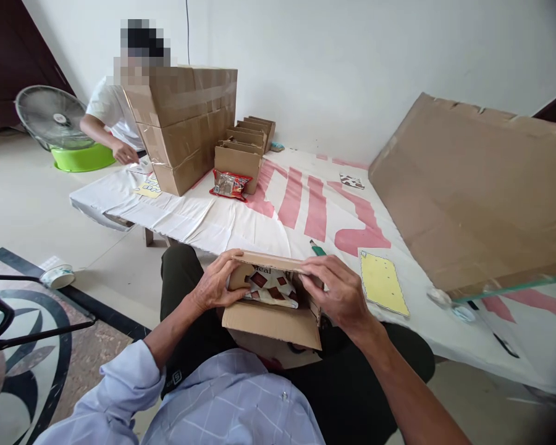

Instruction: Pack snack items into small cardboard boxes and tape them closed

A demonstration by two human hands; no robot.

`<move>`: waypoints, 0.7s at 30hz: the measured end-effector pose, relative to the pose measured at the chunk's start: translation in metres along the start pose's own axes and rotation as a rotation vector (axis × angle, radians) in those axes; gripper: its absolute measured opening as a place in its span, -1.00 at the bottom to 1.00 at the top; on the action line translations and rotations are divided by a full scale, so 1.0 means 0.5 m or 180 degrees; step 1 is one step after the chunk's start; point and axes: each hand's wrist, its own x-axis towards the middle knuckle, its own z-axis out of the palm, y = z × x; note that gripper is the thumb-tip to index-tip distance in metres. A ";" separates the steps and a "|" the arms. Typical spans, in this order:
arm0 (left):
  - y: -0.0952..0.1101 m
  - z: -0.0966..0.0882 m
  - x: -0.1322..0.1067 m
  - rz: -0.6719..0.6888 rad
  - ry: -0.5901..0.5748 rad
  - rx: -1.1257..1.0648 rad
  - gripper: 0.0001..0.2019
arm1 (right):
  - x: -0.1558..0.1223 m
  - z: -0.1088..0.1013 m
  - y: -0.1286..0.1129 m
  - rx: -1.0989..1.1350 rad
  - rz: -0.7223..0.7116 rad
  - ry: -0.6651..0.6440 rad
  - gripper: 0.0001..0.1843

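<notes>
On my lap, at the table's near edge, rests a small cardboard box (pixel 273 326) with its flaps open. A packet with brown and white diamond shapes (pixel 273 288) lies inside it, some printed letters showing near its top. My left hand (pixel 222 281) grips the left end of the box, fingers over the far edge and thumb reaching inside by the packet. My right hand (pixel 338 287) pinches the far flap near the right corner. Just beyond the right hand lies a green-handled cutter (pixel 317 248), partly hidden. A yellow sheet (pixel 383 282) lies to the right.
Stacked cardboard boxes (pixel 189 123) stand at the table's left, with several small open boxes (pixel 237 159) and a red snack packet (pixel 230 185) beside them. A large cardboard panel (pixel 482 198) leans at the right near a knife (pixel 505 346). Another person (pixel 113 111) sits far left, near a fan (pixel 50 117).
</notes>
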 end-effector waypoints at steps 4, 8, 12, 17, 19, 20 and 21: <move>0.002 0.017 -0.040 0.0285 0.0250 0.0143 -0.56 | -0.043 0.000 -0.039 -0.0145 -0.0076 0.0091 -0.72; -0.005 0.027 -0.057 0.0344 0.0319 0.0182 -0.64 | -0.069 0.007 -0.058 -0.0203 -0.0060 0.0109 -0.69; -0.007 0.027 -0.063 0.0296 0.0256 0.0231 -0.64 | -0.085 0.015 -0.066 -0.0177 -0.0021 0.0121 -0.70; -0.002 0.017 -0.054 0.0158 0.0221 0.0159 -0.57 | -0.075 0.021 -0.062 0.0318 0.0619 0.0157 -0.80; 0.000 0.012 -0.041 -0.0005 0.0245 0.0095 -0.51 | -0.062 0.020 -0.050 0.0663 0.1137 0.0136 -0.87; 0.001 0.009 -0.033 -0.0099 0.0248 0.0067 -0.49 | -0.055 0.019 -0.041 0.0826 0.1397 0.0121 -0.91; 0.002 0.005 -0.024 -0.0191 0.0237 0.0046 -0.47 | -0.048 0.017 -0.031 0.0974 0.1651 0.0107 -0.92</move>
